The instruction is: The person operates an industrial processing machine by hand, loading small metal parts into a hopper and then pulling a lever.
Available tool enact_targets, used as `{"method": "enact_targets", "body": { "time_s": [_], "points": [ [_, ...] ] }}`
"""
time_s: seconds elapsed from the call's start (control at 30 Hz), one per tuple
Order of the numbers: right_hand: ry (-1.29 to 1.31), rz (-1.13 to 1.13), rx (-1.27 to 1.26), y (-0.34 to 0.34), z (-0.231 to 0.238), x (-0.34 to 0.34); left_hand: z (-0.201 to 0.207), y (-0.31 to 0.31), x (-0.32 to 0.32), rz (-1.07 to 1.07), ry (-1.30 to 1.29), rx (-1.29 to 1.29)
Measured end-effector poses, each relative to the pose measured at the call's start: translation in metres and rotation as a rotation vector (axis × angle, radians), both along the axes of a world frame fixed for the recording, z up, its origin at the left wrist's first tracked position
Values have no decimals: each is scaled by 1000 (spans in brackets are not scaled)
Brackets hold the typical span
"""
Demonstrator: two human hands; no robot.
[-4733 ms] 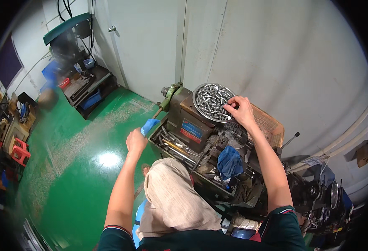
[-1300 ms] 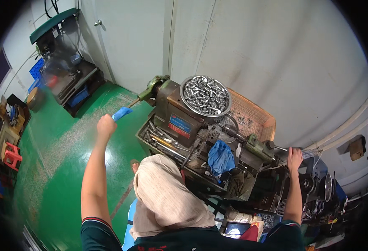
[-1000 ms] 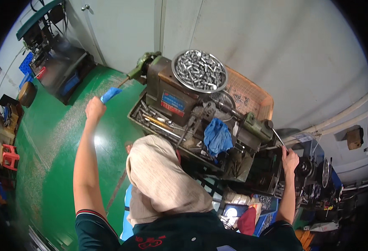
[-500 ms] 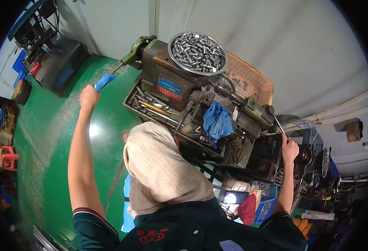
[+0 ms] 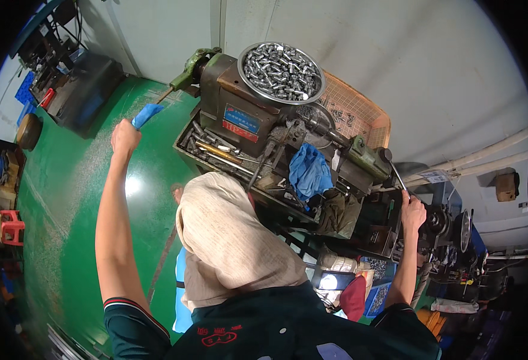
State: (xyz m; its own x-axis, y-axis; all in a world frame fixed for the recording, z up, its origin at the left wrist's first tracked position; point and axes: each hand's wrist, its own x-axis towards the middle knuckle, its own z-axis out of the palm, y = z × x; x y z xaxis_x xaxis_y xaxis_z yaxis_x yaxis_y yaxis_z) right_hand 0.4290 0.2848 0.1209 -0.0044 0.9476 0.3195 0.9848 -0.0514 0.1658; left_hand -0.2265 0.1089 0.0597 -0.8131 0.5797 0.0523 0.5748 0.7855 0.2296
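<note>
My left hand [image 5: 125,137] is closed round the end of a lever handle [image 5: 148,114] wrapped in blue cloth, which runs from the green arm at the left end of a small lathe [image 5: 216,90]. Over on the right, my right hand [image 5: 414,212] grips a thin metal lever [image 5: 398,176] at the green tailstock [image 5: 367,157]. A steel bowl [image 5: 321,90] on top of the lathe is heaped with small shiny metal parts [image 5: 279,71]. On the lathe's front lies a crumpled blue cloth [image 5: 309,173].
Behind the lathe stands an orange plastic basket [image 5: 377,120] with some metal parts in it. Rods and tools lie in the tray [image 5: 183,147] at the front. A red stool [image 5: 12,228] is far left on the green floor, and other machinery [image 5: 450,234] stands at the right.
The whole view has shifted slightly. Both hands keep their grips on the two levers, whose positions look almost the same.
</note>
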Motion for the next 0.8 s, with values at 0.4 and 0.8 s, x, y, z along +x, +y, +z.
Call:
{"method": "enact_targets", "body": {
  "time_s": [0.4,0.8],
  "points": [
    [-125,76,296,37,-17,22,0,-2,-2,6,5,4],
    [678,722,-258,92,-21,-246,3,-4,-3,62,-36,-30]
  ]
}}
